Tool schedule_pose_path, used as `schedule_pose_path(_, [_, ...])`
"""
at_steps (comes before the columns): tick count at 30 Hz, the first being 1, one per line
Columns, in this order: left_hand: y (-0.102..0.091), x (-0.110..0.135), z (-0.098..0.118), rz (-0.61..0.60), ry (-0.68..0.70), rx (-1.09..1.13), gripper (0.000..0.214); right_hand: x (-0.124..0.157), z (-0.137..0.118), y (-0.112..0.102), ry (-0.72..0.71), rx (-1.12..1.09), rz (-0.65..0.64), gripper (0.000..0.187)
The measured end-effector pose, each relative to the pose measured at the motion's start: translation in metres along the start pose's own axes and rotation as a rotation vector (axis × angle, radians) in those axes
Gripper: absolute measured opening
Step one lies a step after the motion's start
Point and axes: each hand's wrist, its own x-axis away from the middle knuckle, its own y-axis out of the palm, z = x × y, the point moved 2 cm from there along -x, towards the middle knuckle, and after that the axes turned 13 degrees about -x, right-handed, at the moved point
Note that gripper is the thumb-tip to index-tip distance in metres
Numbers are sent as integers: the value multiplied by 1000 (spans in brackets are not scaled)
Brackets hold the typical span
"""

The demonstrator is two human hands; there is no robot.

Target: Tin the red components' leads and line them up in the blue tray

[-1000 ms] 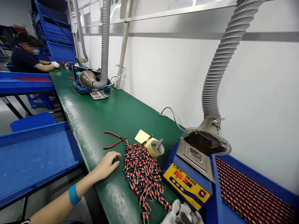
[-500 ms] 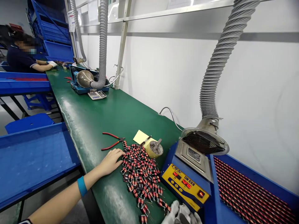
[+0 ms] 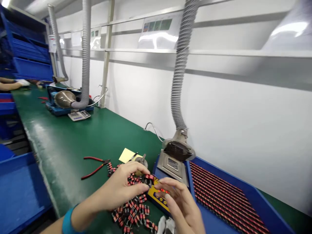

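My left hand (image 3: 122, 187) is raised above a heap of small red-and-black coil parts (image 3: 133, 213) on the green bench, its fingers pinched on one such part (image 3: 148, 178). My right hand (image 3: 179, 203) is up beside it, fingers curled toward the same part, its fingertips close to or touching it. Both hands hover in front of the yellow-faced solder pot unit (image 3: 170, 162). A blue band sits on my left wrist.
Red-handled pliers (image 3: 94, 165), a yellow note pad (image 3: 126, 155) and a tape roll lie behind the heap. A blue tray (image 3: 263, 198) lined with rows of coils stands right. Grey extraction hoses (image 3: 179, 74) hang down. Another solder station (image 3: 64, 100), a calculator and a co-worker's arm are far left.
My left hand has lifted off the bench with a coil part pinched in it. My right hand has come into view beside it. The camera has swung to the right.
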Motion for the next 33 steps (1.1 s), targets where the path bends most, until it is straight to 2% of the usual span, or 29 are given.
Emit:
schedule_pose_path(2, [14, -13, 27, 0, 136, 143, 18, -7, 1, 6, -41, -188, 55, 25])
schedule_pose_path(4, [28, -21, 41, 9, 196, 214, 19, -8, 0, 6, -81, -363, 136, 23])
schedule_pose_path(7, [47, -27, 48, -4, 237, 243, 22, -4, -2, 0, -103, -492, 249, 21])
schedule_pose_path(11, [55, -30, 43, -54, 243, 308, 23, -2, -4, -6, -118, -470, 296, 23])
schedule_pose_path(13, [54, -32, 38, -82, 208, 334, 25, -5, -3, -7, -124, -403, 296, 23])
schedule_pose_path(18, [42, -42, 29, -148, 147, 390, 14, -10, 0, -4, -80, -265, 222, 22])
schedule_pose_path(22, [43, -49, 22, -159, 108, 484, 9, -11, 3, -1, -47, -283, 265, 23])
schedule_pose_path(26, [62, -48, 18, -90, 28, 795, 19, -11, 7, 6, -20, -428, 289, 22])
schedule_pose_path(29, [74, -43, 24, -1, -123, 1061, 29, -11, 11, 12, -2, -537, 283, 22])
schedule_pose_path(33, [72, -41, 32, 89, -293, 1325, 32, -12, 11, 16, -2, -590, 234, 20])
